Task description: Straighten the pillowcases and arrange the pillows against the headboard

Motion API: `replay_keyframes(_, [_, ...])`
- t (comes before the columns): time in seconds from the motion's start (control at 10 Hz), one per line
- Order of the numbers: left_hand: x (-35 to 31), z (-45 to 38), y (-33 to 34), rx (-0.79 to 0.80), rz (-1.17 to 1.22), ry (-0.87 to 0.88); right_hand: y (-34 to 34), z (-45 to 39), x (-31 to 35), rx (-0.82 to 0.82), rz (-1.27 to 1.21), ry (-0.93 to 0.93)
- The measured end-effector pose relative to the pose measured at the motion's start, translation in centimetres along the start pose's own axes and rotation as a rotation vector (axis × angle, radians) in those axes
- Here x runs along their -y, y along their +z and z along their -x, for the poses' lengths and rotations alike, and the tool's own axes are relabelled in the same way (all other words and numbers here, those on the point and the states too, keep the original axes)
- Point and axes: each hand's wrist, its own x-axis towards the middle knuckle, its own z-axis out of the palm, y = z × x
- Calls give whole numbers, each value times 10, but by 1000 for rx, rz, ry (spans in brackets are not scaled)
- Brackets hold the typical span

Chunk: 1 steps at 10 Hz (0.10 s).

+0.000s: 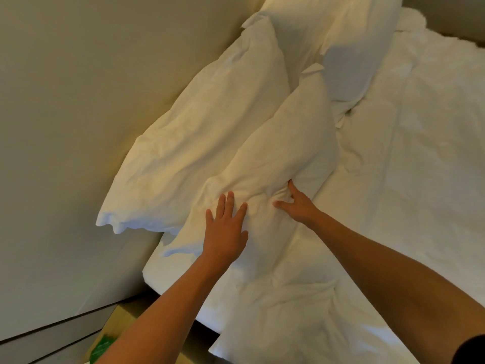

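Observation:
Several white pillows lean along the beige padded headboard on the left. The back near pillow rests directly against it. In front lies a second pillow, wrinkled at its lower end. My left hand lies flat on that front pillow with fingers spread. My right hand presses into the pillowcase just to the right, thumb and index finger apart, with fabric bunched between them. Two further pillows stand at the top, against the headboard.
A rumpled white duvet covers the bed to the right. At the bottom left is a wooden bedside surface with a green item on it, beside the mattress edge.

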Motion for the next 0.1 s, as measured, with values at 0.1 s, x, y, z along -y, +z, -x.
replay_keyframes(0.1, [2, 3, -3, -5, 10, 18, -19, 27, -7, -13, 288, 10])
